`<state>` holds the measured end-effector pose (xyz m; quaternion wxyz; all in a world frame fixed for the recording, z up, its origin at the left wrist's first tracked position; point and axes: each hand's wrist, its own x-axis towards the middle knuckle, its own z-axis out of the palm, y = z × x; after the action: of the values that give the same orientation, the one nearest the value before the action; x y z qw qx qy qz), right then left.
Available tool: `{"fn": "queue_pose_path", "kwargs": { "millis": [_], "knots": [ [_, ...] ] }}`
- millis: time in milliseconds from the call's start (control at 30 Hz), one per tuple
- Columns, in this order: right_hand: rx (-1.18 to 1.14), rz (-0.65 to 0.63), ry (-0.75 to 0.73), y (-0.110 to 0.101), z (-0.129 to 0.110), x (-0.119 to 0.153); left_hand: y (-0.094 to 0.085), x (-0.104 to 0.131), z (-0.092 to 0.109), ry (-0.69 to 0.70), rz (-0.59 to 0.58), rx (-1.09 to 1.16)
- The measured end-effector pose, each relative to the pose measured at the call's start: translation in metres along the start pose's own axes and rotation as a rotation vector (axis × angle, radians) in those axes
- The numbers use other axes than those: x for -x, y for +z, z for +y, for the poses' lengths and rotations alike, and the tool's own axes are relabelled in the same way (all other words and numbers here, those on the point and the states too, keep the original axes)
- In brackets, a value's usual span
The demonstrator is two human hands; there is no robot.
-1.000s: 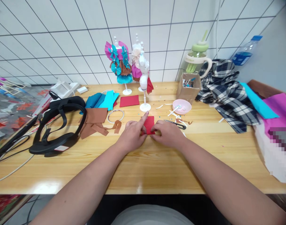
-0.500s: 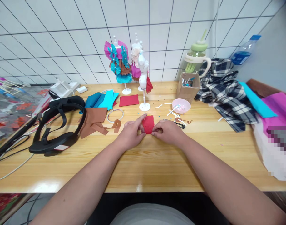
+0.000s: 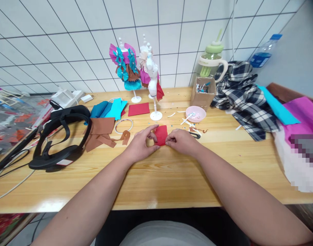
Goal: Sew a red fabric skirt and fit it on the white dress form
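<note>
Left hand, thumb and fingers spread, touches red square; right hand, fingers bunched, at its other side, can't tell if pinching. Hands apart, square between, on mannequin's near side. Bowl right of mannequin, headset well left.

PLACE: you're at a craft workspace | SURFACE: wooden desk against a white-tiled wall | SIGNS: before you, miniature mannequins, ruffled dresses, coloured sheets, pink bowl
</note>
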<state>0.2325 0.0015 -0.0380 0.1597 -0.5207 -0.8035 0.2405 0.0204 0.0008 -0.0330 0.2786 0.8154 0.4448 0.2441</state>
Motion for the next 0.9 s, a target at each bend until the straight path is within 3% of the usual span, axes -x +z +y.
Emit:
{"fn": "queue_pose_path", "kwargs": {
  "millis": [500,900],
  "knots": [
    [-0.023,0.001,0.077,0.000,0.000,-0.002,0.006,-0.002,-0.001,-0.116,-0.031,-0.044],
    [0.101,-0.099,0.194,-0.006,-0.011,-0.011,0.006,-0.004,0.006,-0.185,-0.024,-0.077]
  ]
}}
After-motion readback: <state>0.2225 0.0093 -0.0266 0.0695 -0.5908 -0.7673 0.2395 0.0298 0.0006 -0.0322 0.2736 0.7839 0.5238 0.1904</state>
